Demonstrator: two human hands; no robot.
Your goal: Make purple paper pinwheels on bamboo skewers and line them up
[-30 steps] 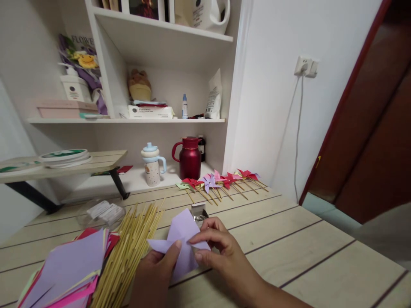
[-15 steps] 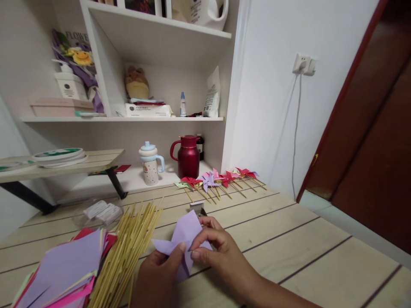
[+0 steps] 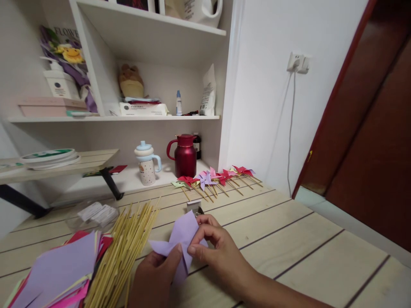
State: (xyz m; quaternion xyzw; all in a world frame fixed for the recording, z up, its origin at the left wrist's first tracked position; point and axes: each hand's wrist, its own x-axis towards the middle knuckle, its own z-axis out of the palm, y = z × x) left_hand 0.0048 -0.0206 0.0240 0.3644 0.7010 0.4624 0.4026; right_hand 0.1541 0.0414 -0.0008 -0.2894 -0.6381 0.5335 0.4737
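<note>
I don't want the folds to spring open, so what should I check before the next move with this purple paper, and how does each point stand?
1. Left hand pinches the purple paper: ok.
2. Right hand presses the flaps at the centre: ok.
3. Flaps lined up at the centre: cannot tell, fingers cover it.
4. Bamboo sticks lie close beside the left hand: ok.
5. Small metal box sits just behind the paper: ok; contents cannot tell.

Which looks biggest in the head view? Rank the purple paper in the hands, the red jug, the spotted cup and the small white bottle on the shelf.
1. Purple paper, though it is nearest the camera
2. Red jug
3. Spotted cup
4. Small white bottle, farthest back
</note>
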